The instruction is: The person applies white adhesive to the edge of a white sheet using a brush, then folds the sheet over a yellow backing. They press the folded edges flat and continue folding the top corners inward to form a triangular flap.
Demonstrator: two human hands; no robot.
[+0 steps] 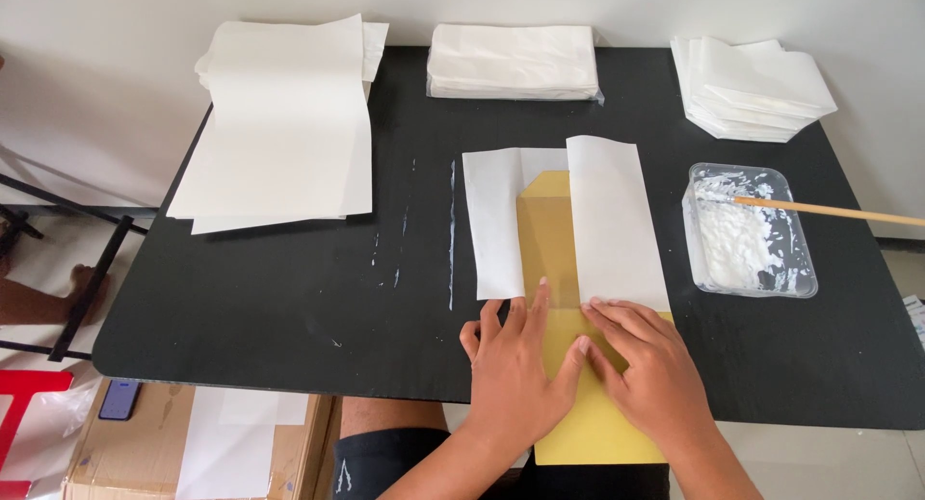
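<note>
Both hands lie flat, palms down and fingers spread, at the lower middle of the frame, gripping nothing. The left hand (515, 365) presses on the lower edge of a white sheet (564, 216) and on the yellow card (554, 245) beneath it; the right hand (641, 355) lies just beside it, fingertips on the bottom of the sheet's right flap and palm on the card. The 2 hands touch at the thumb side.

The white sheet is folded around the yellow card: 1 flap covers the card's left side, another its right side, and a strip of yellow shows between them. The card's lower end sticks out past the near edge of the black tabletop (289, 298), toward the person.

At the right of the frame, a clear plastic tray (805, 283) holds white paste, and a thin wooden stick (829, 211) rests in it with its handle pointing to the right edge of the frame. White smears streak the tabletop left of the sheet.

Along the top of the frame: a stack of large white paper (279, 124) at the upper left, a wrapped pack of white sheets (513, 62) in the upper middle, and a pile of folded white pieces (752, 86) at the upper right. Cardboard boxes (125, 452) stand on the floor at the lower left.
</note>
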